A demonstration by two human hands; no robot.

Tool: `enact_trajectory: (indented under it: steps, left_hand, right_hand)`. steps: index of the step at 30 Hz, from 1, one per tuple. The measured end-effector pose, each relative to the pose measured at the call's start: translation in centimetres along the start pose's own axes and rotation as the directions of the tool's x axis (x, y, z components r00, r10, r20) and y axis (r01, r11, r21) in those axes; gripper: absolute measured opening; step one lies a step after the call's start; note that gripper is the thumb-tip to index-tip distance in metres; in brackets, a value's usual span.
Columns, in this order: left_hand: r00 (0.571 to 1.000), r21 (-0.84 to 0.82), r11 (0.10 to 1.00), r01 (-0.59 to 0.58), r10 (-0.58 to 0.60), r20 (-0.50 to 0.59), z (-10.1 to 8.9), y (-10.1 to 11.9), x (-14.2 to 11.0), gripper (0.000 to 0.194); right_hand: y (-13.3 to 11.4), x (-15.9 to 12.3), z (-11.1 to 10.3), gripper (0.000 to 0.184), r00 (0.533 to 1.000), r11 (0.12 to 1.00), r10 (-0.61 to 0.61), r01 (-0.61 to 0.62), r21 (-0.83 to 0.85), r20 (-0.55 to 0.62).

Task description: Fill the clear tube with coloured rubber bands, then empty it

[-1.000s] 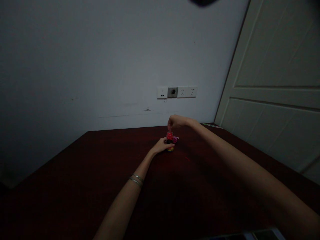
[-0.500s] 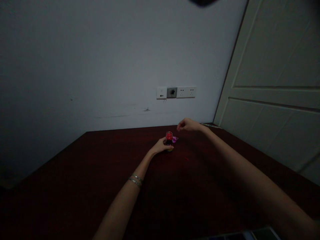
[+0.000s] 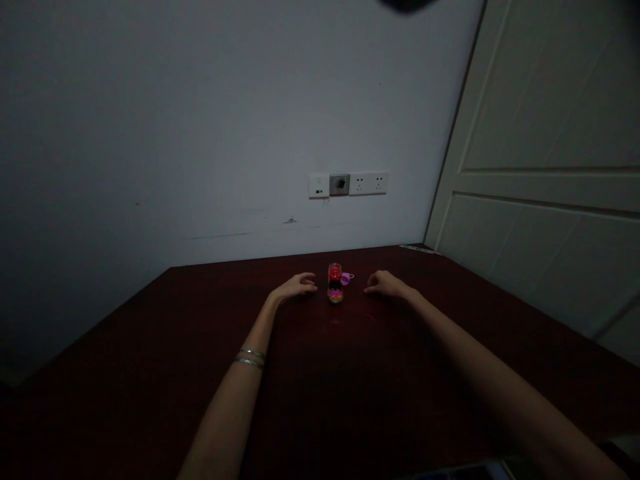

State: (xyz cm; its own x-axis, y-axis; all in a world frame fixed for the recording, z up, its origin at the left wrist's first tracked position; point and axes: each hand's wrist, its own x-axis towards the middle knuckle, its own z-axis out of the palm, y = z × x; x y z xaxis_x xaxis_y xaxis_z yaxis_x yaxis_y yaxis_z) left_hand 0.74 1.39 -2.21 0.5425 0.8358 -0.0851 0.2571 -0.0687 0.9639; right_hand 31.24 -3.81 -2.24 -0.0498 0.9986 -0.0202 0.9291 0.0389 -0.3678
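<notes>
A small clear glass bottle point(image 3: 335, 283), red in its upper part and pink and yellowish lower down, stands upright on the dark red table point(image 3: 310, 387). Just right of its neck is a pink cap-like piece with a loop point(image 3: 346, 279). My left hand point(image 3: 296, 287) rests to the left of the bottle, apart from it, with thumb and fingers spread and nothing held. To the right of the pink piece, my right hand point(image 3: 385, 284) is low over the tabletop, fingers curled together; whatever may be between the fingertips cannot be made out.
Behind the table is a pale wall with a row of sockets point(image 3: 367, 183). A panelled door point(image 3: 540, 167) is at the right. A thin pale strip point(image 3: 419, 249) lies at the table's far right corner. A dark flat object with a light edge point(image 3: 475, 472) shows at the bottom.
My left hand has let go of the bottle and drawn off to the left. My right hand has come down from above to near the tabletop. The bottle stays upright.
</notes>
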Motion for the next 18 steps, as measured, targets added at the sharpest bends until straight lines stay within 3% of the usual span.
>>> enact_trajectory:
  steps: [5,11,15,16,18]
  left_hand:
    - [0.992,0.001,1.000,0.015,-0.015,-0.129,-0.2,-0.5,0.1,0.051]
    - [0.984,-0.042,0.999,-0.005,-0.002,-0.178,-0.2,-1.7,0.5,0.046]
    - [0.971,-0.114,0.993,-0.041,0.012,-0.237,-0.3,-2.9,0.9,0.040]
    - [0.968,-0.137,0.990,-0.044,0.008,-0.251,-0.4,-3.1,1.0,0.038]
    - [0.964,-0.173,0.984,-0.045,-0.003,-0.265,-0.4,-3.5,1.1,0.035]
  right_hand:
    - [0.1,0.1,0.8,0.022,0.998,0.999,0.027,-0.029,-0.035,-0.053]
    - [-0.1,-0.3,0.6,0.018,0.997,0.999,0.007,-0.011,-0.042,-0.082]
    - [-1.4,-0.1,-2.0,0.022,0.990,0.999,-0.042,0.043,0.008,-0.134]
    - [-2.1,-0.2,-3.0,0.023,0.979,0.995,-0.085,0.093,0.033,-0.184]
    - [-3.9,-0.3,-5.2,0.025,0.962,0.969,-0.207,0.227,0.101,-0.176]
